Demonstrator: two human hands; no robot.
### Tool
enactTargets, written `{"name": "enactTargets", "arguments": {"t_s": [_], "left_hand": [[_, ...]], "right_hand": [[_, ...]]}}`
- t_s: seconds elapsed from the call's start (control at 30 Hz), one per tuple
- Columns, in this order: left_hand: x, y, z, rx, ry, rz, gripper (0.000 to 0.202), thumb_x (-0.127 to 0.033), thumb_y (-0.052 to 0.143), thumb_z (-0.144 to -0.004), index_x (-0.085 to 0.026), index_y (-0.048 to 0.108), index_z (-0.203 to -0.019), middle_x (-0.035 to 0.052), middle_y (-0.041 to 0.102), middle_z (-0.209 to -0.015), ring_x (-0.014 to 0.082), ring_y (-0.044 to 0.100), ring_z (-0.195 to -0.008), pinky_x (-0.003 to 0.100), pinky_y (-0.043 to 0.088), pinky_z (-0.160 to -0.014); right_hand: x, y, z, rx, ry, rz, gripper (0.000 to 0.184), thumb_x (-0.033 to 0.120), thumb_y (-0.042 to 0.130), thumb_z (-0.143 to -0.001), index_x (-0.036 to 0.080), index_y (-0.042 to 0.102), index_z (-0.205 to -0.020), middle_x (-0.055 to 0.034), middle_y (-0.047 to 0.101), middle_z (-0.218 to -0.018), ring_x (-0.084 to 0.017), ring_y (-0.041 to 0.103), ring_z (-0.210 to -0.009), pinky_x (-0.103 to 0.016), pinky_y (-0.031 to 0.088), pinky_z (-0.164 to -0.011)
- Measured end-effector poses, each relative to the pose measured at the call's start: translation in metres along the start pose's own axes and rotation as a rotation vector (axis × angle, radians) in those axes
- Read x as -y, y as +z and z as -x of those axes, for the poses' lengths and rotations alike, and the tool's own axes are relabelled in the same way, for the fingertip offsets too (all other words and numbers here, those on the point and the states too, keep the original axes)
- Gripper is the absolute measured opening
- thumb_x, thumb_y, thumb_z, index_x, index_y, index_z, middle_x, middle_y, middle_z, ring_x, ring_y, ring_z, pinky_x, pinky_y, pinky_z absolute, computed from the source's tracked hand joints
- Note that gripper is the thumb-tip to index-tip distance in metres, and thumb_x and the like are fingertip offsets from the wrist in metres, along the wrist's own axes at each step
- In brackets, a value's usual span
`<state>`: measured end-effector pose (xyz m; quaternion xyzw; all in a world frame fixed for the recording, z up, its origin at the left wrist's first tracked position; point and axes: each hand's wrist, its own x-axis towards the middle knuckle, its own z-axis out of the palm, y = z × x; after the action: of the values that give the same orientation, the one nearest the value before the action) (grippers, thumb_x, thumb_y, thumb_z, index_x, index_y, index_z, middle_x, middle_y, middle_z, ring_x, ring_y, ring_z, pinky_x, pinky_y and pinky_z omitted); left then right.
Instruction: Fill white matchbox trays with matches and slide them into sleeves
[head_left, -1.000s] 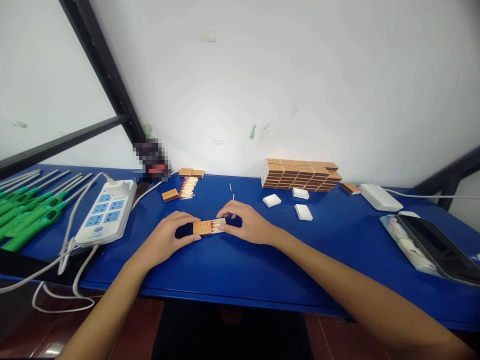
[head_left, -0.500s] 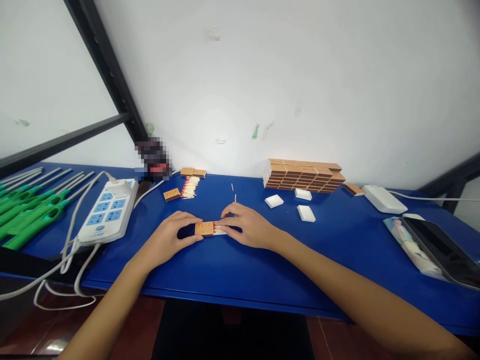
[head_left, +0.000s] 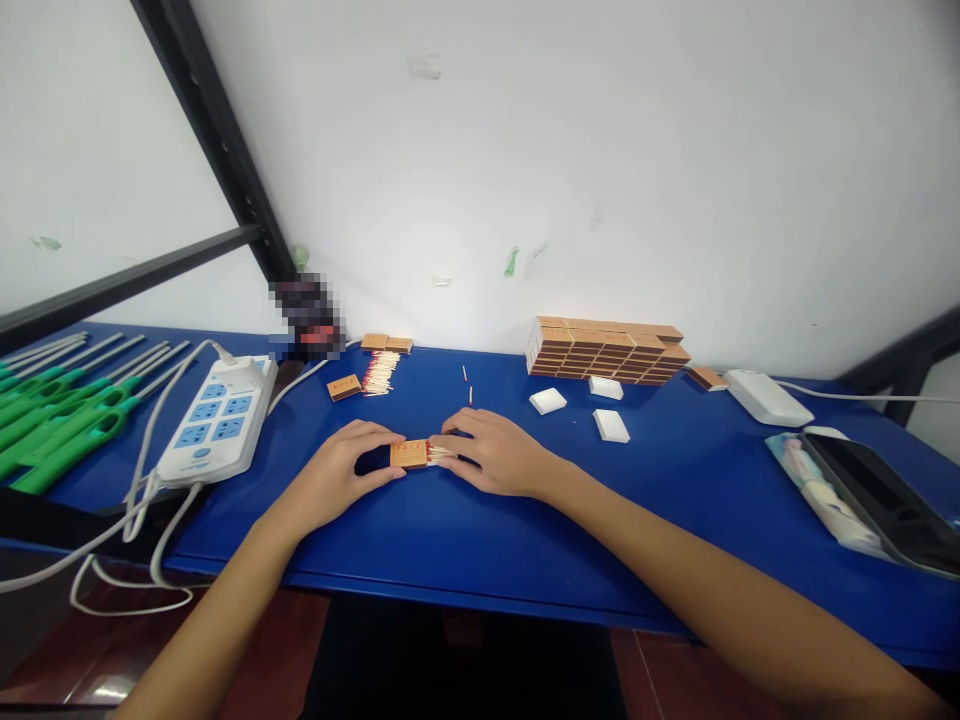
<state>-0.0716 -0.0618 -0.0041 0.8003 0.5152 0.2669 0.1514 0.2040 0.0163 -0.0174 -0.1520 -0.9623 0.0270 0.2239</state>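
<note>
A tan matchbox (head_left: 408,455) lies on the blue table with its inner tray partly out to the right. My left hand (head_left: 341,470) grips the box's left end between thumb and fingers. Red-tipped matches (head_left: 441,453) show in the exposed tray, a little splayed. Over the right end, my right hand (head_left: 487,453) has its fingers closed on these matches; its fingertips are partly hidden. Two loose matches (head_left: 470,395) lie just beyond it. Farther back are a pile of matches (head_left: 381,374) and a closed matchbox (head_left: 345,388).
Stacked matchboxes (head_left: 600,350) stand against the wall, with white trays (head_left: 611,426) before them. A power strip (head_left: 219,420) and green-handled tools (head_left: 60,420) occupy the left. On the right lie a white device (head_left: 769,397) and a phone (head_left: 885,495).
My right hand's fingers have shifted slightly over the tray, and the matches there now look more splayed. My left hand stays on the matchbox.
</note>
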Motion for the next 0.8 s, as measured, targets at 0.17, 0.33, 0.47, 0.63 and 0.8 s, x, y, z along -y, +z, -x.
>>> {"name": "enactTargets", "arguments": {"t_s": [0.17, 0.33, 0.47, 0.63, 0.8], "left_hand": [[-0.002, 0.000, -0.001, -0.002, -0.013, -0.003, 0.042, -0.056, 0.070, -0.092, -0.028, 0.075, -0.124, 0.0062, 0.074, -0.121, 0.0270, 0.067, -0.114, 0.043, 0.056, -0.102], [0.002, 0.002, 0.000, -0.010, -0.008, 0.003, 0.045, -0.059, 0.071, -0.090, -0.028, 0.076, -0.123, 0.0072, 0.075, -0.120, 0.0282, 0.067, -0.113, 0.045, 0.056, -0.101], [0.005, 0.003, 0.000, -0.009, -0.007, 0.023, 0.045, -0.059, 0.073, -0.088, -0.028, 0.077, -0.122, 0.0072, 0.075, -0.119, 0.0281, 0.068, -0.112, 0.045, 0.056, -0.100], [-0.001, 0.003, 0.000, -0.013, -0.020, 0.072, 0.045, -0.057, 0.074, -0.088, -0.028, 0.076, -0.122, 0.0067, 0.075, -0.120, 0.0279, 0.069, -0.113, 0.044, 0.056, -0.102], [-0.003, 0.002, 0.000, -0.085, -0.055, 0.178, 0.046, -0.056, 0.075, -0.088, -0.025, 0.076, -0.122, 0.0077, 0.075, -0.120, 0.0244, 0.071, -0.099, 0.040, 0.060, -0.092]], "right_hand": [[-0.003, 0.004, 0.002, 0.000, -0.008, -0.035, 0.036, 0.039, 0.052, -0.106, 0.019, 0.071, -0.129, -0.0146, 0.071, -0.116, -0.027, 0.065, -0.102, -0.044, 0.056, -0.087], [-0.003, 0.011, 0.001, -0.046, 0.021, -0.150, 0.032, 0.036, 0.053, -0.106, 0.023, 0.073, -0.127, -0.0124, 0.070, -0.115, -0.025, 0.064, -0.104, -0.044, 0.057, -0.089], [0.003, 0.013, 0.000, -0.055, 0.082, -0.236, 0.032, 0.034, 0.056, -0.105, 0.025, 0.069, -0.133, -0.0111, 0.071, -0.117, -0.026, 0.063, -0.108, -0.047, 0.056, -0.094], [0.011, 0.016, -0.001, -0.071, 0.326, -0.389, 0.045, 0.041, 0.070, -0.097, 0.024, 0.063, -0.138, -0.0098, 0.069, -0.116, -0.025, 0.065, -0.106, -0.046, 0.057, -0.095], [0.015, 0.024, -0.005, -0.226, 0.476, -0.546, 0.046, 0.041, 0.076, -0.092, 0.025, 0.064, -0.134, -0.0095, 0.070, -0.123, -0.024, 0.067, -0.108, -0.044, 0.058, -0.097]]}}
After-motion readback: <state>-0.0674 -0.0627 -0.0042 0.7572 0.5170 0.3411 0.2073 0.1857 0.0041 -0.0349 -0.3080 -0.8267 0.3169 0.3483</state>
